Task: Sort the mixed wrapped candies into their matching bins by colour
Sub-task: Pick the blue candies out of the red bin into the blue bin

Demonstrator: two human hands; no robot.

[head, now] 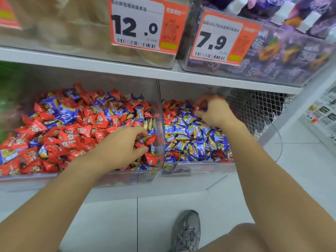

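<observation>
Two clear bins stand side by side on the lower shelf. The left bin (109, 174) holds mostly red wrapped candies (72, 135) with blue ones (60, 110) mixed in. The right bin (200, 169) holds mostly blue candies (190, 137) with some red ones (171, 106) at the back and front. My left hand (125, 146) rests in the left bin's right front corner, fingers curled around red and blue candies. My right hand (212, 110) is at the back of the right bin, pinched on a red candy (199, 105).
A clear divider wall (161, 115) separates the bins. Above, a white shelf (127, 70) carries bins with orange price tags 12.0 (143, 22) and 7.9 (220, 39). A wire mesh basket (258, 110) sits right of the bins. My shoe (187, 231) stands on the white tiled floor.
</observation>
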